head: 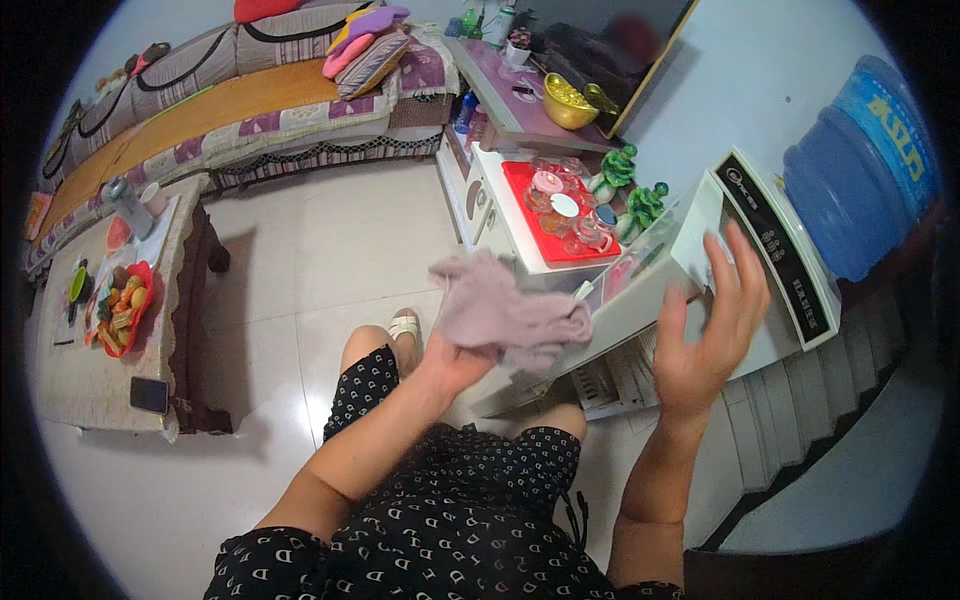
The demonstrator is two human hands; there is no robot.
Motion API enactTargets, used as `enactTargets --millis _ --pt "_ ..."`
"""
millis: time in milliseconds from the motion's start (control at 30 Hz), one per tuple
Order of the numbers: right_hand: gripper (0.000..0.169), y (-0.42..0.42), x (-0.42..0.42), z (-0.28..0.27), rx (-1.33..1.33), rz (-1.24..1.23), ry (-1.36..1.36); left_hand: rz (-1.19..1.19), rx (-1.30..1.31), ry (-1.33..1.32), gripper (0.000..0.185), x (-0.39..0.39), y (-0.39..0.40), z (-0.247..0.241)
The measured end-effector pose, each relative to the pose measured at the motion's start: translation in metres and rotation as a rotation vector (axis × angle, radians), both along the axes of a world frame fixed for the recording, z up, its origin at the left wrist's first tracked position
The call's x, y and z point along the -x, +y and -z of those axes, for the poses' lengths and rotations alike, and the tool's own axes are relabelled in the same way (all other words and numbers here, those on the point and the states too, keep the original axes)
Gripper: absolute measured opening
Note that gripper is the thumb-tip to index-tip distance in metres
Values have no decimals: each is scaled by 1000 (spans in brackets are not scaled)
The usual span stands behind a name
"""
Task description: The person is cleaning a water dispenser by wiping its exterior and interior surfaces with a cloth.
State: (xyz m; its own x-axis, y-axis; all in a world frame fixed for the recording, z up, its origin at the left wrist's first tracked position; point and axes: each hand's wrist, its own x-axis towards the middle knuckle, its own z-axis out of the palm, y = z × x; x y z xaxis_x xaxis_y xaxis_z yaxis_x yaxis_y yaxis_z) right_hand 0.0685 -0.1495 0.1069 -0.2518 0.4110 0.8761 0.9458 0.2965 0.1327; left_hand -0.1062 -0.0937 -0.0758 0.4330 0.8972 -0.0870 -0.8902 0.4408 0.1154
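My left hand (461,364) holds a bunched pinkish-mauve cloth (510,311), which is slightly blurred and hides most of the fingers. My right hand (709,330) is raised with its fingers apart, holding nothing, in front of the white water dispenser (784,247). Between and beyond my hands, a white door or panel (622,307) slants across the view, beside the cabinet. On the white cabinet top past the cloth lies a red tray (525,199) with glass cups, a lidded jar and a glass pot.
A blue water bottle (862,172) sits on the dispenser, with steps (795,405) nearby. A gold bowl (566,105) stands on the television cabinet. At left, a low table (169,300) bears a red fruit dish (146,300) and a phone (149,395); a sofa (262,82) stands behind.
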Motion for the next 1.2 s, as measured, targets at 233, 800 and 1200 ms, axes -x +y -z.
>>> enactTargets --millis 233,800,1200 --pt "40 19 -27 19 156 -122 202 -232 -261 158 45 -72 34 -78" --pt "32 -2 -123 49 -72 -382 626 -880 -1063 985 57 -248 90 -88" --pt "33 -1 -116 54 -89 -362 666 -784 -1258 853 61 -208 22 -81"
